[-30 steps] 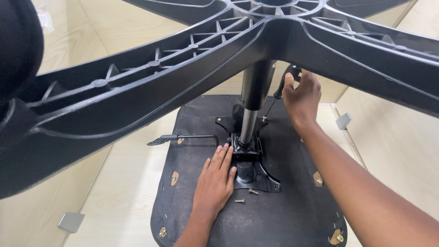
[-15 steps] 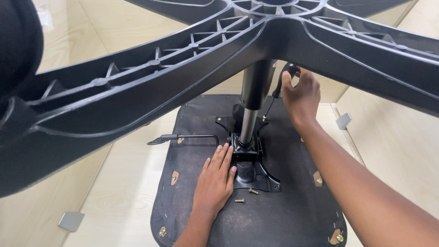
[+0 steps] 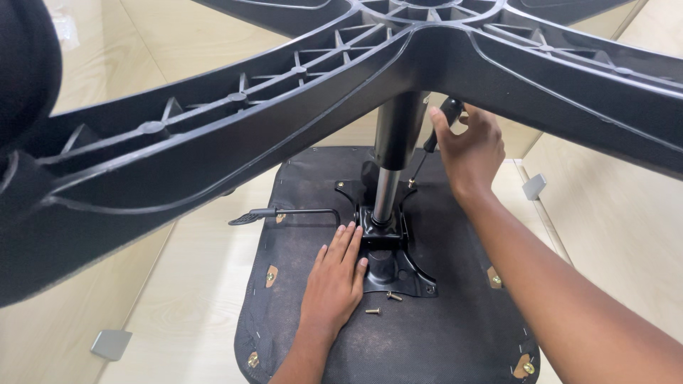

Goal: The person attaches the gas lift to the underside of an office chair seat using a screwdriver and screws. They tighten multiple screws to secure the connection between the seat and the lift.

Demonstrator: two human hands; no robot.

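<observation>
Holding a black-handled screwdriver (image 3: pixel 435 135) in a closed grip, the right hand (image 3: pixel 469 153) angled it at the glossy metal mounting plate (image 3: pixel 388 267); left hand (image 3: pixel 334 281) lay flat, open, beside it on the fuzzy black seat underside (image 3: pixel 441 334).

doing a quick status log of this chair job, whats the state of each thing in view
chair seat: upside down on the floor
star base: up in the air on the gas column
mechanism plate: lying on the seat underside
lever: sticking out sideways
loose screws: lying on the seat
screwdriver: gripped by right hand
left hand: flat on the seat, touching the plate
</observation>
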